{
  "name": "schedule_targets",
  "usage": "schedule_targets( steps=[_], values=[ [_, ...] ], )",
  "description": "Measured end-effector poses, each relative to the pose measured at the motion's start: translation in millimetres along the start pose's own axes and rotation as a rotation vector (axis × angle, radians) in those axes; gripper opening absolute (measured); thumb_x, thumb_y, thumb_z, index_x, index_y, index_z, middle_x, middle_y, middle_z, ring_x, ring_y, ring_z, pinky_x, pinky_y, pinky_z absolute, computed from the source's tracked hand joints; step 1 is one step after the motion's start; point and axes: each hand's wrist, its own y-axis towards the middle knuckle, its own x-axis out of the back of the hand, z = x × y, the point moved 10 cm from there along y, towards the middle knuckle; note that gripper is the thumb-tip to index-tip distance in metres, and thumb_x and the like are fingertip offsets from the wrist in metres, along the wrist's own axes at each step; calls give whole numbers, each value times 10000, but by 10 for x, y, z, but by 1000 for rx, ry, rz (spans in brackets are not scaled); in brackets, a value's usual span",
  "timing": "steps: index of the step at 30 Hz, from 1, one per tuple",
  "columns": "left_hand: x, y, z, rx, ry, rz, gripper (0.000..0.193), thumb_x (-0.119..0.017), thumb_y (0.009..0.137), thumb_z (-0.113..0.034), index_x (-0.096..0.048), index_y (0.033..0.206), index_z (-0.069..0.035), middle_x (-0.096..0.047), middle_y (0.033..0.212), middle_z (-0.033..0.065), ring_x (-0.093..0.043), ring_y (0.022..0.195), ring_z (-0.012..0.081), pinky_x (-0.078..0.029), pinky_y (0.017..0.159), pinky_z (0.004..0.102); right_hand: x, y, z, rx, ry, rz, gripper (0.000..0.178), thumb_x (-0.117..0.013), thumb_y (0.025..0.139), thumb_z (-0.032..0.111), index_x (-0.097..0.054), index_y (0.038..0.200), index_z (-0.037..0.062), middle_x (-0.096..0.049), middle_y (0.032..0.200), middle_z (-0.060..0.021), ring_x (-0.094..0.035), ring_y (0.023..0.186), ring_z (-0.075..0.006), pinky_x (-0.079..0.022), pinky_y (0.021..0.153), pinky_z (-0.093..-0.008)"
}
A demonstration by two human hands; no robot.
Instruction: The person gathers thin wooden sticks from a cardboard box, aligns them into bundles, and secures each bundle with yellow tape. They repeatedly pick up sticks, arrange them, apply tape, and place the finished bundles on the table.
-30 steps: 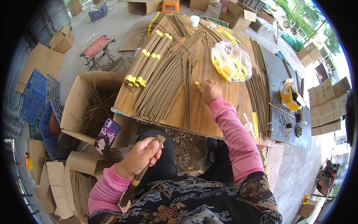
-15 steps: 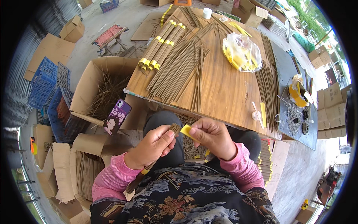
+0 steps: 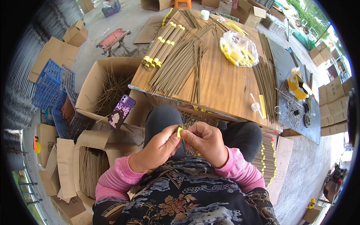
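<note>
My left hand (image 3: 155, 149) is closed around a bundle of thin brown sticks (image 3: 181, 126), like incense sticks; most of the bundle is hidden by the fingers. Pressed against its upper end is a yellow paper strip (image 3: 180, 132), pinched by my right hand (image 3: 206, 141). Both hands meet over my lap. On the wooden table (image 3: 221, 90) ahead lie loose brown sticks (image 3: 176, 71) and finished-looking bundles (image 3: 164, 44) with yellow bands. A clear plastic bag (image 3: 240, 48) holds more yellow strips. Another yellow strip (image 3: 262, 107) lies beside a small round white container (image 3: 255, 107).
To the left, a phone (image 3: 122, 111) in a purple case stands by a cardboard box (image 3: 88, 88) of scattered sticks. A nearer box (image 3: 92, 170) is packed with sticks. Blue crates (image 3: 50, 84) stand farther left. Banded bundles (image 3: 266, 161) lie right of my knee.
My right hand has moved left, bringing the yellow strip onto the bundle's end; before, much of the strip showed flat. The whole view has shifted slightly.
</note>
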Motion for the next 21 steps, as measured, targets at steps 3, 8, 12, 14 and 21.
schedule_targets(
  steps=[3,8,12,14,21],
  values=[
    [-47,-16,-58,-21,-67,24,381,-379,948,-244,-375,1235,6,-482,797,2,-406,612,37,-365,550,164,10,-44,22,29,13,-37,188,-584,849,165,-575,775,-8,-609,643,-38,-548,578,-52,-432,500,-196],
    [-110,-19,-105,-41,-43,65,397,-385,947,-238,-359,1255,13,-486,793,-2,-395,604,35,-358,542,153,32,-84,79,66,1,-47,188,-584,849,161,-575,773,-10,-609,646,-37,-549,582,-55,-439,509,-197],
    [-45,-21,-23,-39,-4,-32,372,-388,947,-235,-413,1216,21,-487,761,0,-407,597,34,-358,513,159,35,-98,50,34,-3,-34,190,-595,843,174,-578,772,-1,-595,615,-32,-545,571,-52,-429,493,-200],
    [-36,-25,4,-30,-29,-57,373,-364,952,-267,-445,1173,23,-496,748,19,-410,588,40,-352,493,157,36,-102,16,3,-16,-16,194,-601,840,183,-579,768,4,-586,597,-30,-542,555,-54,-421,476,-203],
    [-87,-34,-11,21,-165,-19,385,-336,956,-295,-482,1120,22,-483,717,29,-388,533,38,-343,461,159,68,-103,16,-12,-39,20,237,-623,825,226,-566,747,9,-572,577,-38,-524,508,-61,-401,436,-212]
  ],
)
